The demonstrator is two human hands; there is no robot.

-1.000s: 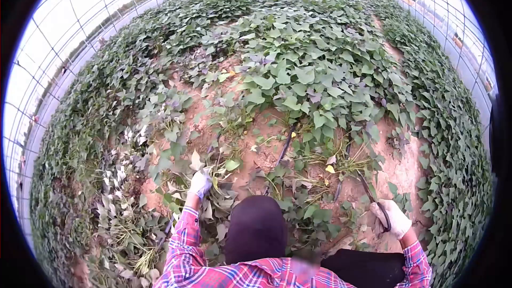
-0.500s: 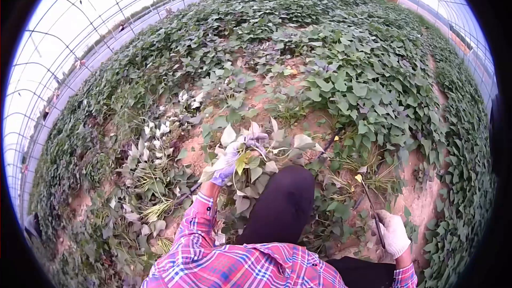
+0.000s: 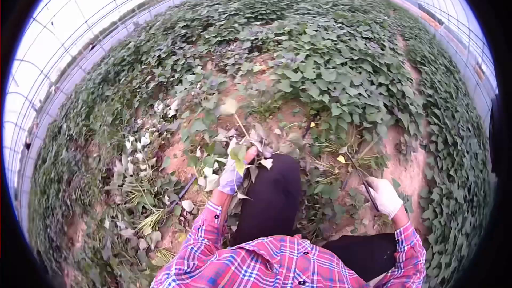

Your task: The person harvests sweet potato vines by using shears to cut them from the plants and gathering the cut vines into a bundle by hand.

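My left hand (image 3: 231, 177), in a pale glove, grips a bunch of cut leafy vines (image 3: 240, 144) lifted above the soil just left of my dark-trousered knee (image 3: 274, 192). My right hand (image 3: 384, 196), also gloved, is closed on the handle of a thin dark sickle (image 3: 358, 173) whose blade points up and left toward stems at the edge of the bare soil. Plaid sleeves cover both arms.
Dense green vines (image 3: 341, 58) cover the beds ahead and to the right. Bare reddish soil (image 3: 410, 170) shows by my right hand. A heap of cut, wilted vines (image 3: 133, 181) lies at left, with a dark hose (image 3: 181, 193) beside it. Greenhouse frame (image 3: 64, 37) arches around.
My left hand pulled the bunch of vines up from the ground and keeps it raised. My right hand with the sickle shifted slightly up and left. My head turned, so the view swung.
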